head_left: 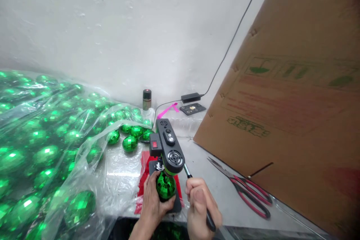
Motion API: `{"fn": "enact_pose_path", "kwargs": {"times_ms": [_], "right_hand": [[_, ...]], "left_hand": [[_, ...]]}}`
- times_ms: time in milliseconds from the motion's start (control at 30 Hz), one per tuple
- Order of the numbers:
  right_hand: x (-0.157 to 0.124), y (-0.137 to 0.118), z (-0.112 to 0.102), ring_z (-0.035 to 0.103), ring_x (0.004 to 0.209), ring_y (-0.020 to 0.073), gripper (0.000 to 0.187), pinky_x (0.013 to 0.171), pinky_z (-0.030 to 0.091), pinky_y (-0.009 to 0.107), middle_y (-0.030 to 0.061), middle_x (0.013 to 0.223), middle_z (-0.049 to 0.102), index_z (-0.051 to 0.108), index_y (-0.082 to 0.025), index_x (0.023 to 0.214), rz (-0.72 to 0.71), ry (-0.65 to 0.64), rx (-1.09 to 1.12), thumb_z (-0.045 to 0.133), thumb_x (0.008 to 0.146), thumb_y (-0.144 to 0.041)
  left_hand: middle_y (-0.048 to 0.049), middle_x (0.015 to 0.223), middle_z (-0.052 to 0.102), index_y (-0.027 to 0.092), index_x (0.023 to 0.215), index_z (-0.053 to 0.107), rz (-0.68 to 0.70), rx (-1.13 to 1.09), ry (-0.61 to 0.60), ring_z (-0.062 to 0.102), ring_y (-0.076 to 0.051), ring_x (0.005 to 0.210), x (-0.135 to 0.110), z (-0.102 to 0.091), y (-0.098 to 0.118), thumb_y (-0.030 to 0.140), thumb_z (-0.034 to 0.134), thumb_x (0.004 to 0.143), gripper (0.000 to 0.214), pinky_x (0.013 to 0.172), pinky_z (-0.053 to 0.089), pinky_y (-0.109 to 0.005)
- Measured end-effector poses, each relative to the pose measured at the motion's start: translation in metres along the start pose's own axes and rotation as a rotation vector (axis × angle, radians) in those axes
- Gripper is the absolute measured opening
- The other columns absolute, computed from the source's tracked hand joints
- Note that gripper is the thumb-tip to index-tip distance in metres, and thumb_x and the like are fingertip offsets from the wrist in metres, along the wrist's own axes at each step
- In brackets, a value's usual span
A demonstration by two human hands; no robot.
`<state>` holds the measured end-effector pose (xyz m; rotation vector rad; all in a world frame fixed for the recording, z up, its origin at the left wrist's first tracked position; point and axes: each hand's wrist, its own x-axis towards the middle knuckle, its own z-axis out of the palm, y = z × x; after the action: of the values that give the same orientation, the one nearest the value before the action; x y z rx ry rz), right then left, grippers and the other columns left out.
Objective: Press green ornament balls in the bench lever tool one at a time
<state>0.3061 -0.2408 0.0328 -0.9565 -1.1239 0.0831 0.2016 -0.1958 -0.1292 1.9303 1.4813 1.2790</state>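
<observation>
Faceted ball [165, 186]: glossy, green, mirror-like. Left hand [152, 199] grasps it; right hand [201, 205] grips the lever [210, 221]. Black machine head [170, 146] obscures the ball's top; contact is indeterminable.

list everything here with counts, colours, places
clear plastic: uncounted, transparent, left
balls: many, green, mostly left
machine: one, black, centre
lever: one, silver-black, machine's right
held ball: one, green, under machine's head
red sheeting: uncounted, red, beneath machine
strip: one, pink, behind machine
wall: one, white, back
jar: one, dark, near wall
adapter: one, black, near wall
cables: two, dark, at adapter
slab: one, dark, before adapter
scissors: one, red-black, right
cardboard: one, brown, right
table: one, grey, beneath
left hand: one, holding ball
right hand: one, gripping lever
</observation>
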Motion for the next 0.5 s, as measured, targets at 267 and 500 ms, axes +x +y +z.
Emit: {"fn": "enact_pose_path", "kwargs": {"times_ms": [267, 500], "right_hand": [[-0.0017, 0.0002, 0.0004, 0.049, 0.053, 0.0101, 0.044, 0.049, 0.035, 0.025, -0.0029, 0.066, 0.055, 0.05, -0.022, 0.07, 0.015, 0.009, 0.009, 0.048, 0.113, -0.022], [-0.0008, 0.0007, -0.0001, 0.05, 0.053, 0.0103, 0.044, 0.05, 0.036, 0.025, -0.0027, 0.066, 0.055, 0.05, -0.022, 0.069, 0.001, 0.018, 0.017, 0.048, 0.113, -0.023]], "left_hand": [[-0.0212, 0.132, 0.077, 0.015, 0.141, 0.06, -0.01, -0.003, -0.001, 0.076, -0.043, 0.122, 0.0016, -0.0025, 0.0033, 0.032, 0.084, 0.067, 0.08, 0.105, 0.063, -0.064], [-0.0213, 0.13, 0.077, 0.014, 0.14, 0.061, 0.001, 0.003, 0.003, 0.077, -0.043, 0.12, 0.003, -0.0039, 0.0067, 0.031, 0.083, 0.068, 0.077, 0.104, 0.064, -0.064]]}}
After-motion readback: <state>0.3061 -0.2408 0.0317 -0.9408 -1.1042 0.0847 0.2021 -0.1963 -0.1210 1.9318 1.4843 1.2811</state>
